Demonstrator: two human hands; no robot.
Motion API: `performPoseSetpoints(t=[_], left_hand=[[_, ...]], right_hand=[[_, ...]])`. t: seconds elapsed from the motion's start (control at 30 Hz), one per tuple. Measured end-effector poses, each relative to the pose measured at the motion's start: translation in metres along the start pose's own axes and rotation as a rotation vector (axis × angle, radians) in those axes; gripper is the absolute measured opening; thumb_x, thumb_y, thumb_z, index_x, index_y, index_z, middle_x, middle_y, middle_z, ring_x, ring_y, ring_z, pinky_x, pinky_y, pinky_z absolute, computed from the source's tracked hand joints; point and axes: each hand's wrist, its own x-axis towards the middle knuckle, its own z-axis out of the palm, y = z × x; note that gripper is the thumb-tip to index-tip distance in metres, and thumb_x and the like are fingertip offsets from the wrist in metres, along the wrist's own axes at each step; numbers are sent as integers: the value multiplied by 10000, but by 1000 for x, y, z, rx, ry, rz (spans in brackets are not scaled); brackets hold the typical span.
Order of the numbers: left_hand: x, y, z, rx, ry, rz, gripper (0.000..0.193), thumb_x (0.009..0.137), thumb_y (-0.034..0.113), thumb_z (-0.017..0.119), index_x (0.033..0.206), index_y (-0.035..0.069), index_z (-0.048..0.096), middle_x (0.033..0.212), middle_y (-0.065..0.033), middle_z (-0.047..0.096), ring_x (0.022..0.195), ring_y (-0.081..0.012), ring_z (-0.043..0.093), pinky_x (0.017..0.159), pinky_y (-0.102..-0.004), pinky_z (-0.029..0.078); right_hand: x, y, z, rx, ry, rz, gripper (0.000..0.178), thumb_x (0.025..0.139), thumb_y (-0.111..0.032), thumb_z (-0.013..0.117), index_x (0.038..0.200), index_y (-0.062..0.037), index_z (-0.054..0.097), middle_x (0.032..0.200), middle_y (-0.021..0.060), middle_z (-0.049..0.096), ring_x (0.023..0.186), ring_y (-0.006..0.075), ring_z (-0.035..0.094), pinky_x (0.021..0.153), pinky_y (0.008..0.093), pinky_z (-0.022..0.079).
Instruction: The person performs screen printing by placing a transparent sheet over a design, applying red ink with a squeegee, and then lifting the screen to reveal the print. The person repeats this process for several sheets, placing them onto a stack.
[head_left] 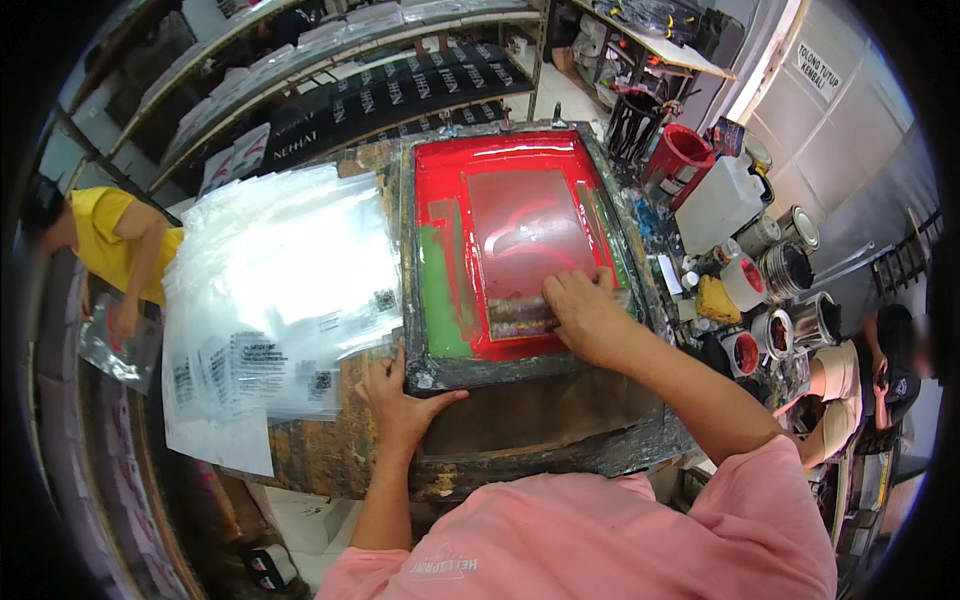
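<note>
A screen printing frame (423, 375) with a dark, ink-stained border lies on the worktable. Its mesh carries wet red ink (450, 165) and a green area (440, 320) at the left. My right hand (590, 315) is closed around a squeegee (520, 316), which lies across the near part of the mesh. A pale curved design shows in the middle of the mesh. At the frame's near left corner rests my left hand (398, 400), thumb stretched along the front edge and fingers spread by the left side. Left of the frame lies a stack of clear plastic bags (280, 260).
Ink cans and a white jug (718, 205) crowd the right side, with a red bucket (680, 155) and yellow sponge (715, 300). Drying racks (400, 65) stand beyond the table. A person in yellow (115, 240) holds a bag at left; another person (890, 350) sits at right.
</note>
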Motion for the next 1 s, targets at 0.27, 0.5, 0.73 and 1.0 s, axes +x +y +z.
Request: performPoseSetpoints(t=[0.27, 0.5, 0.73, 1.0], left_hand=[[-5, -21, 15, 161, -79, -4, 1301, 390, 734, 962, 1450, 48, 650, 1318, -168, 622, 1229, -359, 550, 1111, -595, 320], [-4, -16, 4, 80, -45, -29, 1313, 356, 758, 949, 1437, 67, 667, 1091, -86, 564, 1075, -307, 541, 1064, -529, 334], [-21, -19, 24, -239, 106, -37, 1451, 462, 827, 900, 1554, -40, 498, 1074, -75, 683, 971, -279, 568, 1009, -500, 371], [-11, -14, 21, -198, 171, 120, 1324, 562, 735, 930, 1545, -41, 501, 1154, -150, 704, 1014, -338, 596, 957, -480, 437]], right_hand=[[33, 15, 41, -146, 173, -16, 250, 879, -38, 584, 1115, -117, 556, 1076, 74, 582, 1084, 283, 577, 1031, 600, 351], [217, 117, 43, -172, 327, -49, 308, 902, -50, 614, 1193, -129, 553, 1128, 82, 622, 1142, 289, 602, 1064, 632, 352], [290, 177, 33, -211, 274, -40, 406, 934, -92, 640, 1331, -82, 557, 1262, 118, 675, 1233, 331, 626, 1128, 708, 349], [144, 86, 41, -264, 250, 9, 287, 906, -68, 568, 1193, -77, 584, 1134, 110, 624, 1178, 304, 584, 1128, 666, 324]])
